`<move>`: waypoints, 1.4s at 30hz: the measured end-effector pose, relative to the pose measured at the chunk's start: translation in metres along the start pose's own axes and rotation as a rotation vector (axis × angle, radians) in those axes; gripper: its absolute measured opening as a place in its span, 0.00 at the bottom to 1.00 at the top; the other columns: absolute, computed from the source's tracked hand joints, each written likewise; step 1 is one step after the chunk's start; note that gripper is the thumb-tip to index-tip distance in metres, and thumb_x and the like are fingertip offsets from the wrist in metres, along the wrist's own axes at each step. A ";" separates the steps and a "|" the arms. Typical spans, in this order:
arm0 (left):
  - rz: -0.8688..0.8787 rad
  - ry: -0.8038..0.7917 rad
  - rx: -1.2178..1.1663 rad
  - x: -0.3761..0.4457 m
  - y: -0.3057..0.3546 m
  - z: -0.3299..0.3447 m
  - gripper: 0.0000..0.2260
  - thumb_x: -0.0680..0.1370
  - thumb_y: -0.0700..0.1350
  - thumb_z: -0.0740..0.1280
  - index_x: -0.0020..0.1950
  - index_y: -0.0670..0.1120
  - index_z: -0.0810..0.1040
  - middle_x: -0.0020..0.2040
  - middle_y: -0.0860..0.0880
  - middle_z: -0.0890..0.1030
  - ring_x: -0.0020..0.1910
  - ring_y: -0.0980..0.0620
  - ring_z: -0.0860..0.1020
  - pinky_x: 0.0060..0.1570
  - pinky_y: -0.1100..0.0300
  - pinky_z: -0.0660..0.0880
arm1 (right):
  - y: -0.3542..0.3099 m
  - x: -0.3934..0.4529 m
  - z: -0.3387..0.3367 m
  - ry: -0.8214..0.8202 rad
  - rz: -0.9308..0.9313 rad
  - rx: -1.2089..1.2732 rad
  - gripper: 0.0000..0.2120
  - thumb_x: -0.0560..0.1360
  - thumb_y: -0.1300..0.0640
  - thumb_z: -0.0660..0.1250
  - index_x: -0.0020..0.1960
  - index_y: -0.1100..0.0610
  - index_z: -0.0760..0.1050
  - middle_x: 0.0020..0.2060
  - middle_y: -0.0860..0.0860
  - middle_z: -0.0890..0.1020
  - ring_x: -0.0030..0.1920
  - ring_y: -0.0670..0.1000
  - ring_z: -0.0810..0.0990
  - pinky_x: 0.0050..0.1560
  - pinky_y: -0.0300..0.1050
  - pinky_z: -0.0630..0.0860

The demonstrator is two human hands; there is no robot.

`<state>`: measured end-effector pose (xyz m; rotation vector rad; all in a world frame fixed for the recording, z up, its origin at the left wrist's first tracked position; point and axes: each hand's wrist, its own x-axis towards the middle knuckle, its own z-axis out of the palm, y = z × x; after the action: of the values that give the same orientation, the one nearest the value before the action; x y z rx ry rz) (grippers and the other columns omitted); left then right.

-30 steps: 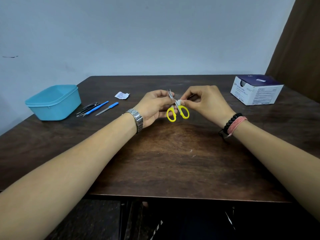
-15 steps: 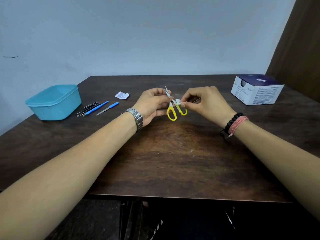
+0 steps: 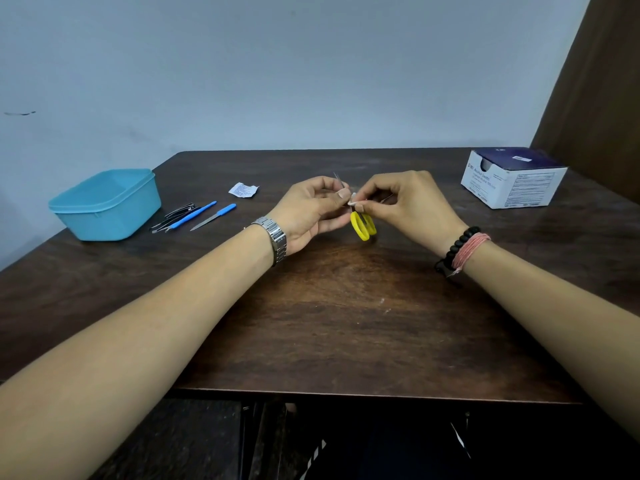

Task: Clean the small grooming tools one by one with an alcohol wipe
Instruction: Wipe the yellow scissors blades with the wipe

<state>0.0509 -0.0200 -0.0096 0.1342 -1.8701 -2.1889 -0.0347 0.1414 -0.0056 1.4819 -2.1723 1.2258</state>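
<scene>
Small scissors with yellow handles (image 3: 363, 226) hang above the middle of the dark wooden table (image 3: 346, 323), blade tips pointing up and away. My left hand (image 3: 311, 211) grips them by the blades, thumb on top. My right hand (image 3: 412, 202) pinches a small white alcohol wipe (image 3: 354, 201) against the scissors just above the handles. Further left on the table lie several other grooming tools: black tweezers and clippers (image 3: 175, 216), a blue-handled tool (image 3: 194, 214) and a blue-handled nail file (image 3: 214, 217).
A light blue plastic tub (image 3: 107, 204) stands at the far left of the table. A torn white wipe wrapper (image 3: 243, 189) lies behind the tools. A white and dark blue box of wipes (image 3: 512, 180) sits at the back right.
The scissors have turned so the yellow handles now overlap edge-on. The wipe in my right hand has slid down the blades towards the handles.
</scene>
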 end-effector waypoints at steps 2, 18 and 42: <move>0.016 0.019 -0.014 0.000 0.000 0.000 0.04 0.78 0.34 0.64 0.45 0.42 0.75 0.41 0.49 0.79 0.41 0.55 0.80 0.41 0.62 0.81 | -0.001 0.000 0.000 0.001 0.011 0.017 0.02 0.72 0.59 0.75 0.44 0.56 0.85 0.35 0.43 0.84 0.38 0.39 0.81 0.42 0.28 0.73; 0.071 0.214 -0.052 0.007 0.005 -0.011 0.04 0.78 0.37 0.66 0.44 0.42 0.75 0.41 0.46 0.81 0.38 0.54 0.80 0.37 0.63 0.79 | -0.008 -0.002 -0.001 -0.131 -0.066 0.002 0.02 0.72 0.57 0.75 0.44 0.54 0.84 0.38 0.44 0.85 0.41 0.44 0.83 0.43 0.35 0.77; -0.006 -0.023 0.186 -0.003 0.003 0.002 0.03 0.78 0.40 0.68 0.50 0.46 0.79 0.47 0.46 0.83 0.42 0.51 0.81 0.43 0.57 0.81 | 0.010 0.005 -0.005 0.191 0.132 -0.086 0.03 0.73 0.56 0.73 0.41 0.54 0.81 0.32 0.43 0.80 0.33 0.40 0.76 0.37 0.28 0.69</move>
<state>0.0535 -0.0174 -0.0069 0.1500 -2.0871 -2.0249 -0.0469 0.1436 -0.0046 1.1539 -2.1928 1.2424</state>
